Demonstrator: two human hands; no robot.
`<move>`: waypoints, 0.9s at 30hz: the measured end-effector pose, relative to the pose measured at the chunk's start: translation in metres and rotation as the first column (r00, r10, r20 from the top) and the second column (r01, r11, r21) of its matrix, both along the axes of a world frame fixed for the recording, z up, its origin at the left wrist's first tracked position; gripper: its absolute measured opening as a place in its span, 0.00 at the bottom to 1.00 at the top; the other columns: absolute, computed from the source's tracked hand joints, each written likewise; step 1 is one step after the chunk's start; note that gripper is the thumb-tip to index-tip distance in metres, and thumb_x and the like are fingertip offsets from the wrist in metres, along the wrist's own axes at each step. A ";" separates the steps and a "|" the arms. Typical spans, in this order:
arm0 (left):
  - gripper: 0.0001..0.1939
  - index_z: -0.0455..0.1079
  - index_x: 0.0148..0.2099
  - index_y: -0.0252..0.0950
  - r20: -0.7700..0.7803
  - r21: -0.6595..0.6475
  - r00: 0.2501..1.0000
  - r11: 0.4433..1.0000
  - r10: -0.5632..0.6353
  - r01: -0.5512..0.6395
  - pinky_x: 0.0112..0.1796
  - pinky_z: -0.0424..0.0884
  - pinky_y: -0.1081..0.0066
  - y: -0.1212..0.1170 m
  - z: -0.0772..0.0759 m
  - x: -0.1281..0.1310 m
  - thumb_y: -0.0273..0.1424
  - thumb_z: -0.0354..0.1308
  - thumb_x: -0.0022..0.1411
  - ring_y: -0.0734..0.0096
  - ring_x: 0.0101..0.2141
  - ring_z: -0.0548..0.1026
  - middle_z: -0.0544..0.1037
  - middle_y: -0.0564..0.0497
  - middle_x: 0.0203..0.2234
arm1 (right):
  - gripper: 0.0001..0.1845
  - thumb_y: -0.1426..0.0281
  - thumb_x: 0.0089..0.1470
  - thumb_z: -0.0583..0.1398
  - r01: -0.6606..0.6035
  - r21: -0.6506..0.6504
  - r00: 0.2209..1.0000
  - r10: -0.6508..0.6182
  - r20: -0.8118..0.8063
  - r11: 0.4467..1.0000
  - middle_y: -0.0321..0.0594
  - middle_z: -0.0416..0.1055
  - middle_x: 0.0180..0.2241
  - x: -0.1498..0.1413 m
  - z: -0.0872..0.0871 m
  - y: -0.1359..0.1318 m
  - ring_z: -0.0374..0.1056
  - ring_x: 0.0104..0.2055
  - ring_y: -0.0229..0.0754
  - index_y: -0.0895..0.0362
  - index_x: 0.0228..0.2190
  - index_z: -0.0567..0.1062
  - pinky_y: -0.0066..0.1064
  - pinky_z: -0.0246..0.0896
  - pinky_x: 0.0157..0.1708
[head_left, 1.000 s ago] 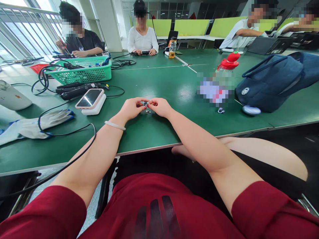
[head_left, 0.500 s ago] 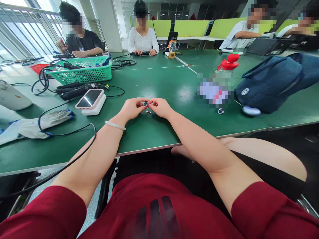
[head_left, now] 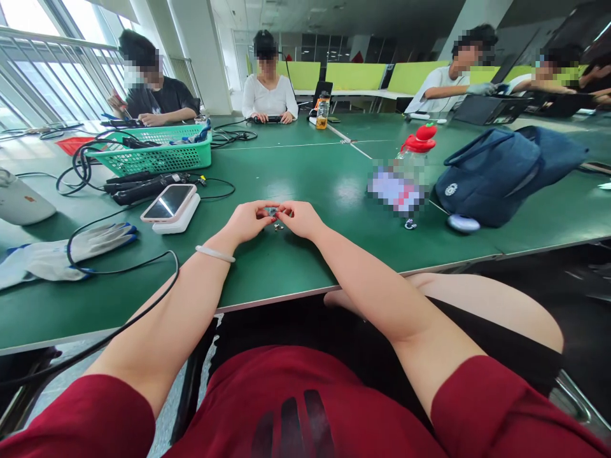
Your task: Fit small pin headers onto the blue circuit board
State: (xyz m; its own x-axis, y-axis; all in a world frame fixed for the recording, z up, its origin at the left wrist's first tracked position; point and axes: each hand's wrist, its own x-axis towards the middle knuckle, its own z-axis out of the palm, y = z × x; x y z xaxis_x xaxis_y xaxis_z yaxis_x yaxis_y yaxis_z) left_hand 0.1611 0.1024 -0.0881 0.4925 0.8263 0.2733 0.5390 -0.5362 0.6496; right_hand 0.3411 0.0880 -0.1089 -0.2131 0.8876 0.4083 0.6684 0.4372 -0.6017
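Your left hand (head_left: 248,219) and right hand (head_left: 301,219) meet to the right of the phone (head_left: 169,203), fingertips pinched on one small dark part (head_left: 272,212); the fingers cover so much that you cannot tell which hand bears it or whether it brushes the tabletop (head_left: 286,172). A pinch that narrow seems the weakest point: if one hand lets go before the other has it firmly, the part could twist out, drop and skitter to the right of the phone. Pressing too hard could make it spring away as well. Loose bits (head_left: 279,227) lie right of the phone too, just below your fingertips, so lowering a hand without looking could sweep them off or mix them with whatever falls. Mind the black cable (head_left: 178,267): it loops nearer you than the phone and crosses over your left forearm in view, though whether it touches is unclear. If it caught, it might jerk that hand and spoil the hold. The same cable lies across the glove (head_left: 102,245), left of the phone and nearer you, so a tug could drag both.
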 end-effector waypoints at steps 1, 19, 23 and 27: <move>0.22 0.73 0.51 0.38 0.002 0.001 1.000 1.000 -0.001 0.001 0.31 0.64 0.70 0.000 0.000 0.000 0.36 0.57 0.54 0.72 0.23 0.65 0.71 0.55 0.21 | 0.10 0.65 0.54 0.56 -0.003 0.011 1.000 0.003 0.009 1.000 0.34 0.70 0.24 -0.001 0.001 -0.001 0.61 0.26 0.35 0.57 0.30 0.76 0.26 0.52 0.30; 0.24 0.72 0.52 0.36 0.015 -0.036 1.000 0.999 -0.004 0.005 0.32 0.69 0.70 0.000 -0.002 -0.001 0.43 0.57 0.56 0.67 0.26 0.75 0.77 0.51 0.23 | 0.10 0.69 0.52 0.58 -0.078 -0.052 0.992 0.073 -0.100 0.996 0.32 0.68 0.22 -0.006 0.003 -0.003 0.56 0.22 0.32 0.60 0.31 0.79 0.25 0.51 0.27; 0.23 0.71 0.53 0.37 0.014 -0.074 0.999 0.997 -0.030 0.030 0.31 0.67 0.71 -0.004 0.001 0.001 0.42 0.55 0.58 0.66 0.27 0.76 0.75 0.53 0.21 | 0.09 0.69 0.52 0.59 -0.081 -0.087 0.988 0.069 -0.135 0.993 0.33 0.68 0.22 -0.007 0.004 -0.004 0.55 0.22 0.31 0.60 0.30 0.79 0.25 0.50 0.26; 0.22 0.71 0.54 0.37 0.000 -0.054 0.999 0.998 -0.036 0.036 0.30 0.65 0.71 -0.006 0.003 0.001 0.41 0.54 0.60 0.67 0.26 0.76 0.73 0.55 0.19 | 0.08 0.70 0.51 0.60 -0.057 -0.118 0.987 0.038 -0.153 0.991 0.33 0.69 0.22 -0.008 0.007 -0.005 0.56 0.22 0.31 0.60 0.29 0.79 0.25 0.50 0.26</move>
